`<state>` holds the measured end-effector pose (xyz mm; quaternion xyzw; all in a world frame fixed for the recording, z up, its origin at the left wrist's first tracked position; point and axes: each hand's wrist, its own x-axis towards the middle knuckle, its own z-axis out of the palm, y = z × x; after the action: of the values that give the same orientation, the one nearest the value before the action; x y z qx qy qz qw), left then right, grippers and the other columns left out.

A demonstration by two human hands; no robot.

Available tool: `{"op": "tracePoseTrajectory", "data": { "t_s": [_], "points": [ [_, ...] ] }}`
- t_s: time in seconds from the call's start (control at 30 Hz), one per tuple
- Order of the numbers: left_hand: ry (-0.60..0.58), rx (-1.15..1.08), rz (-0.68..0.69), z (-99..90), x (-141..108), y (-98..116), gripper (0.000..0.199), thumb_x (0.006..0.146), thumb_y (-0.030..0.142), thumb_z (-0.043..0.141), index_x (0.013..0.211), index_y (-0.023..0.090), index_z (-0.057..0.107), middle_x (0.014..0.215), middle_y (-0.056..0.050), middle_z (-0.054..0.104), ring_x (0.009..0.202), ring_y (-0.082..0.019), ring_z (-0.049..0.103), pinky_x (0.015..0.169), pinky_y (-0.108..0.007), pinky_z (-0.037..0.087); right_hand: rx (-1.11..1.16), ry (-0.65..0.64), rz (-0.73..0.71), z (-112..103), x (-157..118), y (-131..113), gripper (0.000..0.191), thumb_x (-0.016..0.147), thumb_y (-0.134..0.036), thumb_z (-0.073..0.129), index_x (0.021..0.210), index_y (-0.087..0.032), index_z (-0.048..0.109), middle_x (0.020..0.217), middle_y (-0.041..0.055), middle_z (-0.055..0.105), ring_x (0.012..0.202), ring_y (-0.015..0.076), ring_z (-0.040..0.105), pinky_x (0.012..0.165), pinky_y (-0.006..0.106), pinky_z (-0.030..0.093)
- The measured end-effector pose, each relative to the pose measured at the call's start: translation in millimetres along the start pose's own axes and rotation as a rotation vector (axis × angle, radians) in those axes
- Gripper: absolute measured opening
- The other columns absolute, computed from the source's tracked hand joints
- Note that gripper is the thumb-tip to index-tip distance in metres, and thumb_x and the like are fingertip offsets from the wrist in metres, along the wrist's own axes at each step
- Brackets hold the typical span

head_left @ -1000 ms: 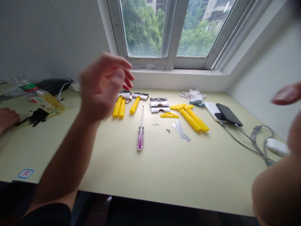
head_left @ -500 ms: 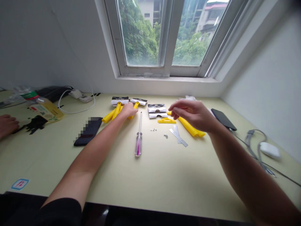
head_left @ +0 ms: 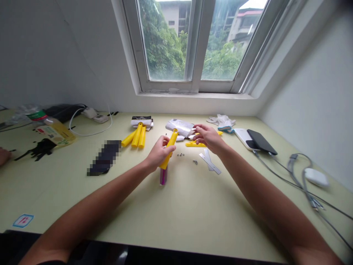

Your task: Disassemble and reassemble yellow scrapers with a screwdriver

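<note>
Gripping the yellow plastic tubular handle [head_left: 172,140] above the clear, purple-cored screwdriver [head_left: 163,177], the left hand [head_left: 156,155] has its fingers wrapped; the right hand [head_left: 210,139] curves parted fingers beside the silver-white wrapped head [head_left: 179,127], contact unclear. Firm mid-handle pressure should best steady it.

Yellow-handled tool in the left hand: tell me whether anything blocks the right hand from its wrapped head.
Nothing visible does: the right hand is at the right edge of the wrapped head; whether they touch is unclear.
</note>
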<state>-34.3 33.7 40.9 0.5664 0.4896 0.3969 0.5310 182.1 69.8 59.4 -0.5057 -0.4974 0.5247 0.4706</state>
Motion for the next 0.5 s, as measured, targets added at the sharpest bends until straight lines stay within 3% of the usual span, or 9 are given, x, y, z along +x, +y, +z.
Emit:
{"op": "tracePoseTrajectory", "data": {
  "t_s": [0.1,0.2,0.4,0.5],
  "points": [
    [-0.025,-0.179,-0.053,21.0,-5.1,1.1,0.041,0.069,0.026,0.07,0.09,0.023,0.035,0.079,0.003,0.06,0.052,-0.009,0.055,0.05,-0.022,0.04,0.078,-0.036,0.028,-1.9,3.1,5.4,0.02,0.084,-0.02,0.06,0.104,-0.018,0.058,0.076,0.0032,0.064,0.057,0.0101,0.061,0.048,0.02,0.049],
    [-0.055,-0.251,-0.023,32.4,-2.6,5.2,0.046,0.067,0.026,0.075,0.089,0.023,0.035,0.073,0.005,0.058,0.049,-0.009,0.054,0.051,-0.023,0.042,0.123,-0.035,0.017,-6.3,3.0,5.2,0.032,0.076,-0.023,0.069,0.106,-0.021,0.057,0.074,0.0007,0.065,0.06,0.0112,0.063,0.051,0.021,0.051],
    [-0.133,-0.267,0.042,35.2,-2.5,13.1,0.051,0.066,0.029,0.083,0.094,0.022,0.041,0.087,0.0,0.065,0.058,-0.009,0.058,0.061,-0.026,0.049,0.1,-0.093,-0.001,-25.5,-1.4,-9.2,0.034,0.065,-0.034,0.081,0.091,-0.018,0.065,0.072,0.0011,0.065,0.057,0.01,0.058,0.042,0.018,0.037],
    [-0.195,-0.312,0.005,30.9,-4.2,14.7,0.054,0.068,0.033,0.083,0.105,0.021,0.045,0.095,-0.006,0.068,0.059,-0.011,0.061,0.059,-0.026,0.049,0.072,-0.143,-0.025,-25.5,-5.3,-11.6,0.036,0.059,-0.03,0.084,0.088,-0.016,0.07,0.079,0.0044,0.069,0.067,0.0122,0.061,0.051,0.02,0.042]
  ]
}}
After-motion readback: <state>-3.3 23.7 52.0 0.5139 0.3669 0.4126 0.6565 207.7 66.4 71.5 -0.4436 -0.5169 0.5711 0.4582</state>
